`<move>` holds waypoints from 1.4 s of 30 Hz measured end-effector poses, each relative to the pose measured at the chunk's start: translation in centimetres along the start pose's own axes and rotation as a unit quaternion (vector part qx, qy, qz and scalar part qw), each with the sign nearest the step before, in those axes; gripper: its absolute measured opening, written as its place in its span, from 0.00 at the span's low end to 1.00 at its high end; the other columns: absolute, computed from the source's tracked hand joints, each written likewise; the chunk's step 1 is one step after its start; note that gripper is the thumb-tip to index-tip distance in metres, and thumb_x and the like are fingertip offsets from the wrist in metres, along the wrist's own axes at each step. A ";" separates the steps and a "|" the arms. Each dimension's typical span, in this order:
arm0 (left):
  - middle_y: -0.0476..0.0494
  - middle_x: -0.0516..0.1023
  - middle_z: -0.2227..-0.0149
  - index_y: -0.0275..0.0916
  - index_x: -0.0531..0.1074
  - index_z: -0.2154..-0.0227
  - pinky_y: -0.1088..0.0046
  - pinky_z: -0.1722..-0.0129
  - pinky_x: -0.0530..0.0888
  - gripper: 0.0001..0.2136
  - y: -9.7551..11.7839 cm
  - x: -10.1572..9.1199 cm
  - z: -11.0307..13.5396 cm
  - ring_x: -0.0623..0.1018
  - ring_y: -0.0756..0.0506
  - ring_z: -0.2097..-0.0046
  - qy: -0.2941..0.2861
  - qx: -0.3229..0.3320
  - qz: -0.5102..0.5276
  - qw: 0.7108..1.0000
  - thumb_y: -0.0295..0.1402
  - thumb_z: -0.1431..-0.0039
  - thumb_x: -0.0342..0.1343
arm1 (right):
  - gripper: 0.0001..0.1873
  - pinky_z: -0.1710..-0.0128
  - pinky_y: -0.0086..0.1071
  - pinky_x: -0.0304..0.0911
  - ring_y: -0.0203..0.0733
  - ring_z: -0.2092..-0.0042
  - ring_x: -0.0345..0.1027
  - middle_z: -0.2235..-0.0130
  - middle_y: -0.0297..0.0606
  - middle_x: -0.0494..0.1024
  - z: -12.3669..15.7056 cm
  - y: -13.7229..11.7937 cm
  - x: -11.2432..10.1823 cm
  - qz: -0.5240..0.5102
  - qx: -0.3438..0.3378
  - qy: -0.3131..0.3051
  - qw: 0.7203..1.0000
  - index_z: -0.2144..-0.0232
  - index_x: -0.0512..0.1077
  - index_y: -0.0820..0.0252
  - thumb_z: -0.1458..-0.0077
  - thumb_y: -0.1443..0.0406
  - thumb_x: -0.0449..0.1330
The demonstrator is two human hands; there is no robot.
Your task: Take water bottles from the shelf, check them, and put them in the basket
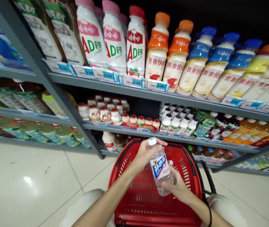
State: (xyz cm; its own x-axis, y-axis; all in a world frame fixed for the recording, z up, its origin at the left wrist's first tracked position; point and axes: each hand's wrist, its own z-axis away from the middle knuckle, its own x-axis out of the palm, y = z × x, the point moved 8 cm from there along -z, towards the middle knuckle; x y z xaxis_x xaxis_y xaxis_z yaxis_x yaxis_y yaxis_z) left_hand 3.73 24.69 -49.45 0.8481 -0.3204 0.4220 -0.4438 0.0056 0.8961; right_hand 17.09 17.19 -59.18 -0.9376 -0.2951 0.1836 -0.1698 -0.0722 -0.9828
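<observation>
Gripping one bottle (pixel 159 168), both hands (pixel 145 154) (pixel 180 186) hover above a basket (pixel 146 205) containing another bottle (pixel 171 163).

bottle (pixel 159 168) over basket (pixel 144 212) | basket before shelves (pixel 115 89) | drinks (pixel 115 41) on shelves | price labels (pixel 134 81) along shelves

Bright light overall — a white glare spot on the floor (pixel 42 170), deep shadow behind the bottles (pixel 219 61) on the upper shelf (pixel 115 88) — with stretching and softness toward that shelf's right end.
</observation>
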 end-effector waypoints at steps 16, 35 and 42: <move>0.42 0.81 0.69 0.35 0.74 0.72 0.75 0.68 0.71 0.10 -0.4 0.3 0.8 0.75 0.48 0.69 0.018 0.002 -0.021 1.000 0.38 0.48 0.63 | 0.33 0.40 0.41 0.66 0.48 0.43 0.73 0.43 0.45 0.77 1.1 0.8 1.0 0.041 -0.018 -0.032 0.998 0.42 0.67 0.55 0.46 0.56 0.72; 0.42 0.81 0.69 0.34 0.77 0.73 0.73 0.69 0.69 0.08 -0.6 0.6 0.8 0.75 0.48 0.70 0.002 -0.010 -0.068 0.998 0.35 0.49 0.60 | 0.29 0.40 0.42 0.66 0.47 0.44 0.74 0.44 0.42 0.78 1.6 0.7 1.5 0.076 -0.017 -0.041 0.996 0.42 0.67 0.53 0.42 0.57 0.69; 0.42 0.81 0.69 0.35 0.76 0.73 0.73 0.68 0.70 0.08 -0.6 0.6 0.8 0.76 0.47 0.69 0.012 -0.023 -0.064 0.998 0.36 0.50 0.60 | 0.34 0.39 0.44 0.65 0.47 0.43 0.73 0.42 0.45 0.77 1.5 1.4 1.3 0.066 -0.001 -0.032 0.997 0.40 0.65 0.54 0.44 0.56 0.71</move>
State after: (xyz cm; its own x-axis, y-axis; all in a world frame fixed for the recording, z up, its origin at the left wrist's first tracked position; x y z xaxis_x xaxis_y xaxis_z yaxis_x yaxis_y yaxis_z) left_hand 4.29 23.70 -49.86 0.9035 -0.2990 0.3071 -0.3191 0.0091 0.9477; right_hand 16.07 15.31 -60.30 -0.9306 -0.3619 0.0542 -0.0472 -0.0279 -0.9985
